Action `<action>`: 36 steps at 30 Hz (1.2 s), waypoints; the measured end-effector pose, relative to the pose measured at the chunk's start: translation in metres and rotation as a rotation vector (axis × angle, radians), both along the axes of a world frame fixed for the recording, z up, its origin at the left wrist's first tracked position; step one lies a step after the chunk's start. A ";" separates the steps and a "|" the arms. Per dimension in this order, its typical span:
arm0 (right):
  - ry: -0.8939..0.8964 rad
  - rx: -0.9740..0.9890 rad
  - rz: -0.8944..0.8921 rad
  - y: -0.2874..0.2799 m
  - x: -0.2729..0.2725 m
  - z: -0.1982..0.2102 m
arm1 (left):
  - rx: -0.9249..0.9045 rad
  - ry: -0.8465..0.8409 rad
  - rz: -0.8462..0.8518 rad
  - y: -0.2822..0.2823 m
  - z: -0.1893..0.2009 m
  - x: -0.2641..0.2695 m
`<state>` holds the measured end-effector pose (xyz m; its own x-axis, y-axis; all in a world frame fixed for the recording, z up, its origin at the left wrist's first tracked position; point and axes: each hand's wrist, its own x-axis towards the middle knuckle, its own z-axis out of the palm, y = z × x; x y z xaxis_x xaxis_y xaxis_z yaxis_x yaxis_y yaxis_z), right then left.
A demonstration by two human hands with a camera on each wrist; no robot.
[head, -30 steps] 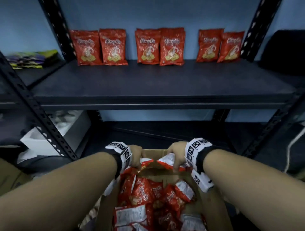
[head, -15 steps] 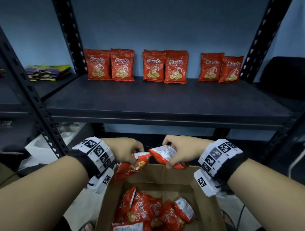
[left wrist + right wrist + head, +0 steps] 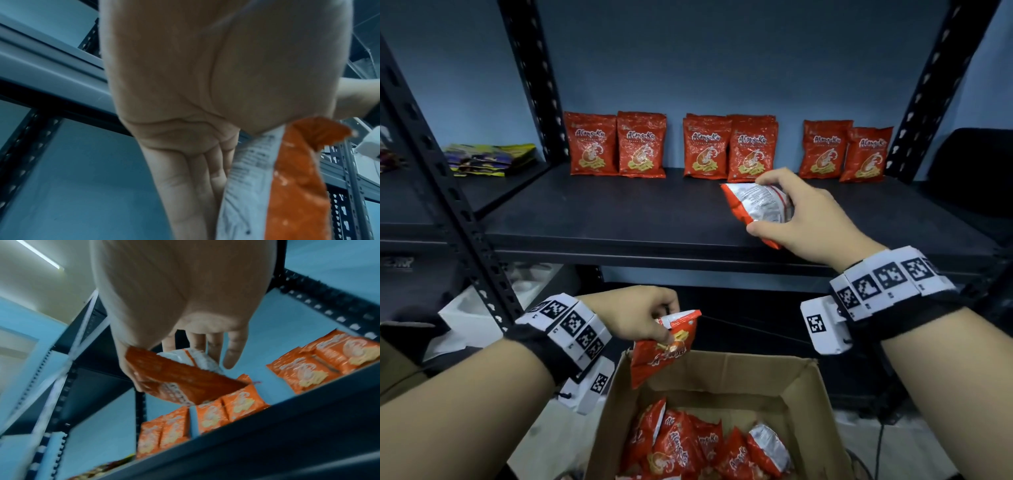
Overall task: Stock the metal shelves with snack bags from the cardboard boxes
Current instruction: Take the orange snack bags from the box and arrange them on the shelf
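Red foil marks the snack bag (image 3: pixel 756 205) clamped in the right hand (image 3: pixel 796 219), printed back up, long axis slanting toward the row of standing bags (image 3: pixel 727 147) just beyond; this hand is nearer the dark metal shelf (image 3: pixel 602 212). The left hand (image 3: pixel 631 317) pinches a second bag (image 3: pixel 661 346) by its top over the cardboard box (image 3: pixel 804 390). Blue wall behind.
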<state>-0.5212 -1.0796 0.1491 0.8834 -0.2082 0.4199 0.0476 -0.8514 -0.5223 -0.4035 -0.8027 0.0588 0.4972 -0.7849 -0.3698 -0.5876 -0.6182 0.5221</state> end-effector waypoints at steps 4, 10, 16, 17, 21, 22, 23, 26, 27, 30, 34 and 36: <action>0.096 -0.111 -0.120 -0.025 0.015 -0.025 | -0.009 -0.003 0.001 -0.002 0.000 -0.001; 0.176 -0.235 -0.222 -0.028 0.030 -0.045 | -0.005 0.016 -0.020 -0.009 0.000 -0.007; 0.316 -0.315 -0.256 -0.023 0.034 -0.051 | -0.048 0.056 -0.014 -0.011 0.002 -0.005; 0.323 -0.331 -0.264 -0.022 0.034 -0.051 | -0.056 0.070 -0.009 -0.012 0.003 -0.006; 0.319 -0.304 -0.279 -0.018 0.035 -0.053 | -0.067 0.073 -0.003 -0.014 0.006 -0.008; 0.274 -0.263 -0.281 -0.018 0.034 -0.054 | -0.071 0.078 -0.002 -0.014 0.005 -0.007; 0.197 -0.217 -0.281 -0.018 0.032 -0.055 | -0.077 0.082 -0.001 -0.014 0.005 -0.007; -0.110 -0.188 -0.197 -0.021 0.023 -0.062 | -0.119 0.057 0.009 -0.011 0.005 -0.004; -0.149 -0.215 -0.150 -0.022 0.020 -0.065 | -0.145 0.037 0.018 -0.010 0.006 -0.003; -0.078 -0.260 -0.093 -0.026 0.014 -0.072 | -0.249 0.024 0.063 -0.009 0.008 -0.001; 0.036 -0.326 -0.213 -0.036 0.007 -0.068 | -0.358 0.024 0.110 -0.010 0.015 -0.004; 0.072 -0.328 -0.297 -0.047 0.000 -0.067 | -0.379 0.006 0.120 -0.012 0.016 -0.006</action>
